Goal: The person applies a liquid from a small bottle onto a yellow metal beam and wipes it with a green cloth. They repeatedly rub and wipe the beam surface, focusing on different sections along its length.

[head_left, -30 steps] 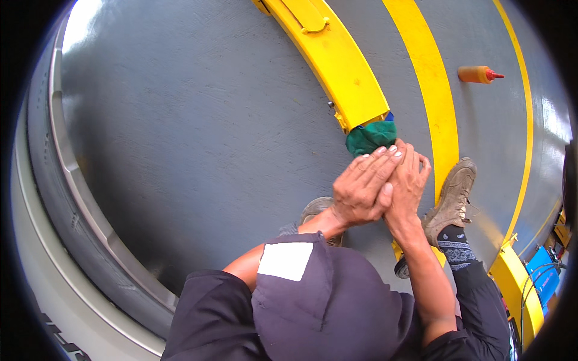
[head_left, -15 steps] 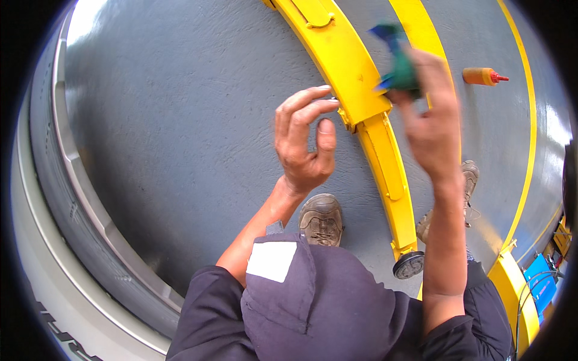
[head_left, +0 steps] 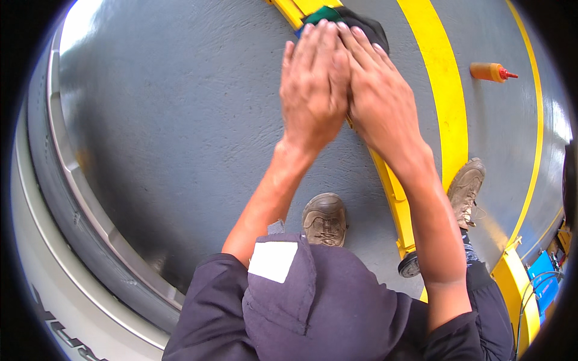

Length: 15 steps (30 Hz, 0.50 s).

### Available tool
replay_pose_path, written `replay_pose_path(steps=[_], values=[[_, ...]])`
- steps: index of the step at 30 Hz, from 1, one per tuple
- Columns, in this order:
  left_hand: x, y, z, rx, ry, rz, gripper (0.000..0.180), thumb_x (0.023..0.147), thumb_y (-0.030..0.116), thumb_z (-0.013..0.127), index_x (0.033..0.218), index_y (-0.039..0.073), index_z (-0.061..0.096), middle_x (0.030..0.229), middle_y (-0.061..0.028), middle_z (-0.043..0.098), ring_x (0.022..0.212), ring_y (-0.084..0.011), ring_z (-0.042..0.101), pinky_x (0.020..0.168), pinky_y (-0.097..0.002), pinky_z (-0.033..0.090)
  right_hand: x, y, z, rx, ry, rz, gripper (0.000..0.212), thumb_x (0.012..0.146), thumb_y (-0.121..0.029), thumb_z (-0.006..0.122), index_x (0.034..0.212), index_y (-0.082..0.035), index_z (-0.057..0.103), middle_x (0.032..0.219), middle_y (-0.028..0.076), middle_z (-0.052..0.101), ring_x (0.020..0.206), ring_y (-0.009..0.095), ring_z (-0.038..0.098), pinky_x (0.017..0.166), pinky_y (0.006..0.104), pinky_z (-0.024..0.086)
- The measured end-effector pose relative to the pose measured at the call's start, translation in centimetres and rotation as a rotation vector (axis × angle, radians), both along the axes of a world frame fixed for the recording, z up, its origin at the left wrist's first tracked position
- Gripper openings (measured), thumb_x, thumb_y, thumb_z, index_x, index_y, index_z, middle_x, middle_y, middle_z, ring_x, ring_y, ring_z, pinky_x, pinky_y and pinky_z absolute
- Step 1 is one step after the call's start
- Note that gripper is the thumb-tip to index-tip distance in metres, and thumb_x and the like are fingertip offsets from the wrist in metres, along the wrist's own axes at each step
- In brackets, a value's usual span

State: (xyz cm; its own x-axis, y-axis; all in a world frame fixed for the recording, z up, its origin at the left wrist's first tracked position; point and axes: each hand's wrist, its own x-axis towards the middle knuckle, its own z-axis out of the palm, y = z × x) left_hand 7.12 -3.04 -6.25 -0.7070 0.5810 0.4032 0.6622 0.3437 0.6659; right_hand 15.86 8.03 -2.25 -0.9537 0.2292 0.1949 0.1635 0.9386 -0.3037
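My left hand point(head_left: 316, 90) and my right hand point(head_left: 379, 99) lie side by side, backs up, over a green, black and blue cloth point(head_left: 367, 24). The cloth rests on the far part of a yellow metal arm point(head_left: 289, 11) and bulges past my fingertips. Outstretched, the left fingers lie flat on the green part. My right fingers press over the dark part; the right thumb and palm are hidden. Most of the arm's middle is covered by my hands and right forearm. Its near section point(head_left: 394, 195) shows below, ending by a round black pad point(head_left: 409, 265).
An orange bottle with a red nozzle point(head_left: 490, 72) lies on the grey floor at right, past a wide yellow stripe point(head_left: 442, 66). A vehicle's silver side point(head_left: 66, 259) curves along the left. At lower right are a yellow metal piece point(head_left: 518, 295) and blue objects point(head_left: 545, 280) with cables.
My right hand has moved left and away from me with the cloth, down onto the yellow arm. My left hand has reached forward beside it, fingers straightened onto the cloth.
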Motion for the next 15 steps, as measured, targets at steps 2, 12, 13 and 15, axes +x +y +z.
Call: replay_pose_path(steps=[2,12,13,15], values=[[-0.9,0.1,0.9,0.007,-0.021,-0.028,0.053,0.121,0.036,0.045,0.147,-0.002,0.071,0.151,-0.0234,0.071,0.145,-0.0426,0.064,0.13,-0.0587,0.039,-1.0,0.2,-0.6,-0.039,0.067,-0.016,0.051,0.106,-0.011,0.057,0.154,0.003,0.063,0.161,0.018,0.065,0.155,0.035,0.056,0.13,0.0434,0.044],[4.4,-2.8,1.2,-0.059,-0.068,-0.038,0.043,0.121,0.028,0.048,0.137,0.002,0.078,0.143,-0.0167,0.078,0.14,-0.0387,0.069,0.124,-0.0555,0.047,4.3,-1.9,0.9,-0.193,0.126,-0.096,0.03,0.096,-0.008,0.075,0.126,-0.003,0.074,0.129,0.01,0.075,0.12,0.034,0.07,0.103,0.0432,0.06],[3.7,-2.1,1.1,-0.048,-0.052,-0.022,0.043,0.12,0.027,0.047,0.138,0.002,0.078,0.143,-0.0155,0.078,0.14,-0.0387,0.069,0.125,-0.0554,0.047,3.1,-1.2,0.7,-0.218,0.152,-0.108,0.029,0.096,-0.008,0.075,0.124,-0.003,0.074,0.128,0.01,0.075,0.117,0.035,0.07,0.101,0.0441,0.06],[1.5,-0.2,-0.4,0.029,0.007,0.039,0.042,0.119,0.029,0.054,0.139,0.0,0.076,0.144,-0.0186,0.076,0.141,-0.04,0.068,0.124,-0.0561,0.046,0.1,0.2,-0.7,-0.265,0.227,-0.123,0.025,0.098,-0.009,0.075,0.122,-0.004,0.073,0.125,0.011,0.073,0.114,0.037,0.067,0.099,0.0471,0.058]])
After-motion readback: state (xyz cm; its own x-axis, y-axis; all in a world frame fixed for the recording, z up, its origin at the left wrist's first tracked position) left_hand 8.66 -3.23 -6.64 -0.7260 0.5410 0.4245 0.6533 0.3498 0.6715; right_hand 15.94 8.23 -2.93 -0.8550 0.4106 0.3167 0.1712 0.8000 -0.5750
